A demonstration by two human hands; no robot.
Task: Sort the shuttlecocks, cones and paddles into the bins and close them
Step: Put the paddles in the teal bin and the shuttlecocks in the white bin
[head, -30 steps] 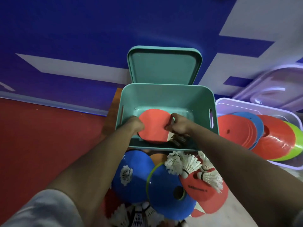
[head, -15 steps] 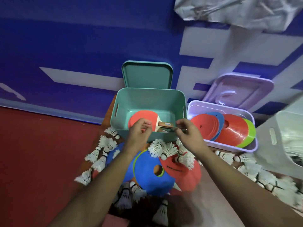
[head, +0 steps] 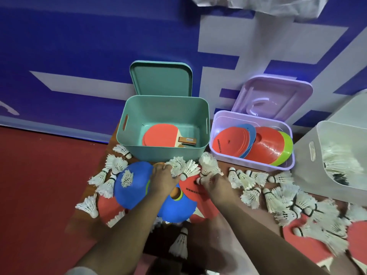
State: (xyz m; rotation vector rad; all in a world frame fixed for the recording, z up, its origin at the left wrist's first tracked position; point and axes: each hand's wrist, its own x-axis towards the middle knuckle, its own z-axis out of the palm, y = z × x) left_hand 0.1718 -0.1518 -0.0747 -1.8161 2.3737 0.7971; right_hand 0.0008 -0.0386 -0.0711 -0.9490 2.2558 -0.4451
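Right hand (head: 215, 184) pinched a shuttlecock (head: 208, 165) by its base just in front of the green bin (head: 162, 153); left hand (head: 163, 182) touched a second shuttlecock (head: 177, 167), couldn't tell if it gripped.

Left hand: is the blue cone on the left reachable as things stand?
Probably yes. The left hand lies over the right edge of the blue cone, nothing between them. A loose shuttlecock rests on the cone and may slide off; the fingers look occupied with other shuttlecocks.
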